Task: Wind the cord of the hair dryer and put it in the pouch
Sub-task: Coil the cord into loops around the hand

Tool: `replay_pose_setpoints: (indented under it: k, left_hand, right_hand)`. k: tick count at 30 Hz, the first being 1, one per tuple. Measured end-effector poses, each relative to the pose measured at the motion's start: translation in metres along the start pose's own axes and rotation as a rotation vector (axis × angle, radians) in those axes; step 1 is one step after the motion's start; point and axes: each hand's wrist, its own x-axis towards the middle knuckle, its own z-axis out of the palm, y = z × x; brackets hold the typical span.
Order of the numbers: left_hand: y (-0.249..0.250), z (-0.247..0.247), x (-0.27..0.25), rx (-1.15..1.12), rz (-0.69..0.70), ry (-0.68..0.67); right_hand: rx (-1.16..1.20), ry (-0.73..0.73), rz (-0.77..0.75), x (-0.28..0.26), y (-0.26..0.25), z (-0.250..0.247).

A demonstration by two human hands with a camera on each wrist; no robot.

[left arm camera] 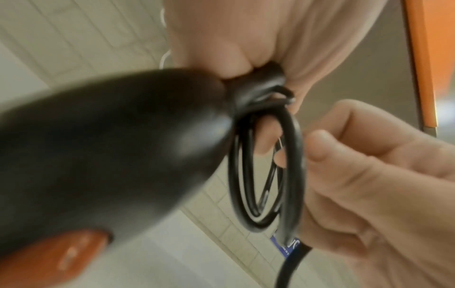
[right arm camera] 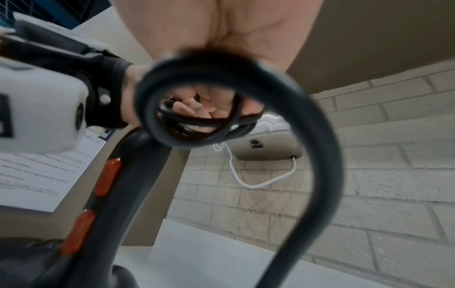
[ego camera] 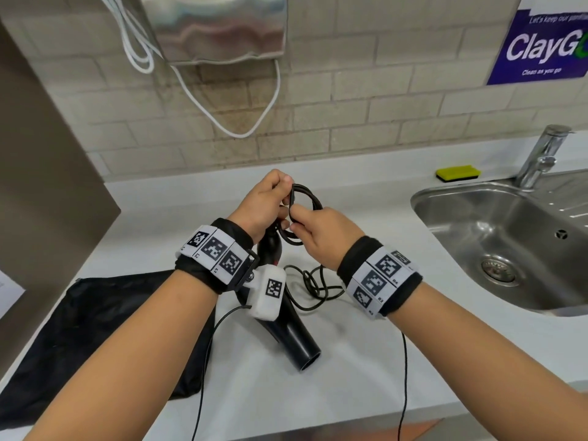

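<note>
The left hand (ego camera: 264, 202) grips the coiled loops of the black cord (ego camera: 302, 214) at the butt end of the hair dryer's handle, its fingers curled round the loops. The right hand (ego camera: 321, 237) pinches the same coil from the other side, thumb and forefinger closed on a strand. In the left wrist view the coil (left arm camera: 268, 175) hangs in several turns just past the end of the handle, with the right hand's fingers (left arm camera: 344, 155) pressed against its outer loop. In the right wrist view one thick strand of cord (right arm camera: 320, 136) sweeps down from the coil in a wide curve.

The hair dryer (ego camera: 286, 326) is black with red-orange switches (right arm camera: 108, 177) on its handle. It stands tilted, handle up between the two wrists and its nozzle end resting on the white desk (ego camera: 366, 361). The unwound rest of the cord lies in loose tangles on the desk just right of the dryer body, below the right wrist.

The black pouch (ego camera: 95, 332) lies flat on the desk to the left, under the left forearm, touching or nearly touching the dryer.

To the right sits a steel sink (ego camera: 496, 218) with a tap (ego camera: 541, 157), and a yellow-green sponge (ego camera: 458, 173) near it by the tiled wall.
</note>
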Motion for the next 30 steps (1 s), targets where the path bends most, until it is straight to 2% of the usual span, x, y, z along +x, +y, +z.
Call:
replay_pose_setpoints:
  k: [8, 10, 12, 14, 16, 17, 18, 19, 20, 22, 23, 24, 26, 28, 30]
  left_hand:
    - [-0.001, 0.001, -0.001, 0.172, 0.014, 0.069]
    - [-0.001, 0.001, -0.001, 0.156, 0.012, 0.081]
    - [-0.001, 0.001, -0.001, 0.131, 0.005, 0.091]
    - [-0.002, 0.001, -0.002, 0.141, 0.003, 0.105]
    - [-0.002, 0.0, -0.002, 0.137, 0.003, 0.109]
    - [-0.003, 0.0, -0.002, 0.132, 0.001, 0.107]
    - [-0.003, 0.0, -0.001, 0.131, 0.001, 0.107]
    - [-0.003, 0.0, -0.001, 0.131, 0.0, 0.11]
    - [-0.003, 0.001, -0.001, 0.13, -0.002, 0.116]
    - [-0.002, 0.002, -0.001, 0.122, -0.005, 0.126]
    - [-0.002, 0.003, -0.001, 0.118, -0.005, 0.129]
    - [-0.002, 0.003, -0.001, 0.116, -0.006, 0.131]
    - [-0.002, 0.003, -0.001, 0.121, -0.012, 0.131]
    - [-0.001, 0.003, -0.001, 0.134, -0.016, 0.126]
    - [0.0, 0.003, -0.002, 0.147, -0.012, 0.122]
  right_hand:
    - [-0.114, -0.016, -0.012, 0.004, -0.003, 0.009]
    - [0.021, -0.023, -0.001, 0.002, -0.001, 0.005]
    - [0.24, 0.088, 0.014, -0.002, 0.011, 0.001]
    - [0.379, 0.264, 0.134, -0.008, 0.032, -0.005]
    - [0.398, 0.361, 0.368, -0.019, 0.06, -0.006]
    - [0.353, 0.32, 0.498, -0.025, 0.075, -0.004]
    - [0.287, 0.195, 0.625, -0.031, 0.087, -0.001]
    - [0.2, 0.01, 0.726, -0.038, 0.095, 0.005]
    - [0.094, -0.201, 0.781, -0.044, 0.101, 0.012]
    - [-0.093, -0.592, 0.775, -0.057, 0.106, 0.03]
    - [-0.135, -0.719, 0.759, -0.062, 0.104, 0.037]
    - [-0.104, -0.771, 0.76, -0.066, 0.101, 0.043]
    - [-0.006, -0.732, 0.791, -0.07, 0.097, 0.052]
    - [-0.098, -0.707, 0.758, -0.067, 0.099, 0.051]
    - [-0.181, -0.53, 0.801, -0.061, 0.111, 0.047]
